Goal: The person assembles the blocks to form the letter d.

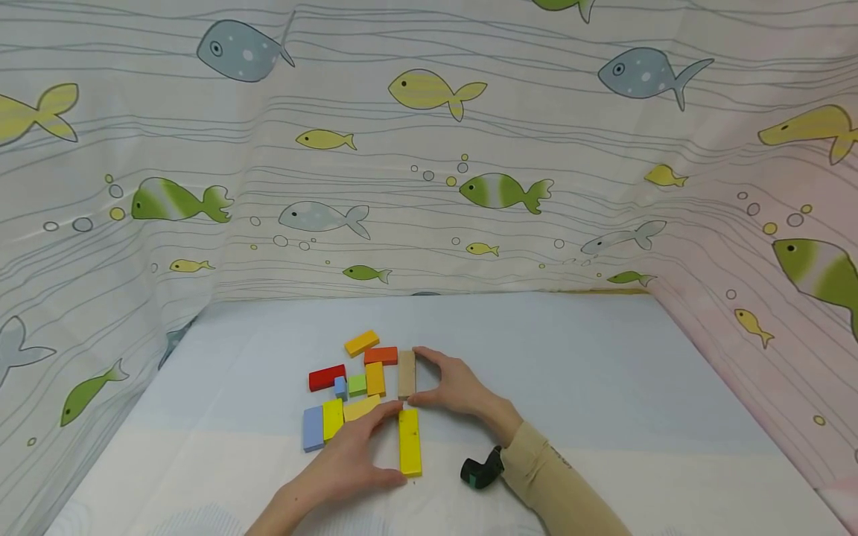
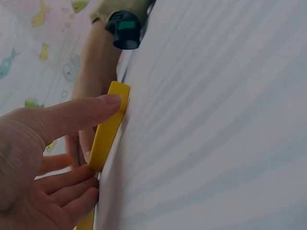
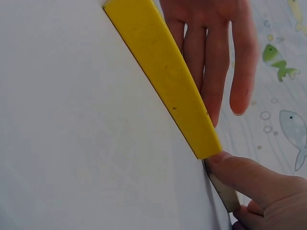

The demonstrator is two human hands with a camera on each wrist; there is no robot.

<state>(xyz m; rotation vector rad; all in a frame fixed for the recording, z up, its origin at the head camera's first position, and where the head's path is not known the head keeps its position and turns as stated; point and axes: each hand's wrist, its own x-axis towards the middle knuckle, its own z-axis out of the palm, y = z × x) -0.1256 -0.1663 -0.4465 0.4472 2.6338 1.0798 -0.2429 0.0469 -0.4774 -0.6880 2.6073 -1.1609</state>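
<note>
My left hand [image 1: 351, 455] holds a long yellow block [image 1: 410, 444] by its two ends, thumb at the near end and fingers at the far one. The block lies flat on the table. Just beyond it, my right hand [image 1: 462, 387] spans a plain wooden block [image 1: 407, 374], index finger at its far end and thumb at its near end. The two blocks stand almost in line, with a small gap. In the right wrist view the yellow block [image 3: 165, 76] is large, and the wooden block [image 3: 222, 189] shows partly behind the right thumb.
Left of the wooden block lie several coloured blocks: orange-red [image 1: 380, 356], dark red [image 1: 326, 377], green [image 1: 357, 385], blue [image 1: 313, 429] and others. Black wrist gear [image 1: 480, 470] sits by the right sleeve. A fish-print curtain [image 1: 429, 149] encloses the table [image 1: 570, 372].
</note>
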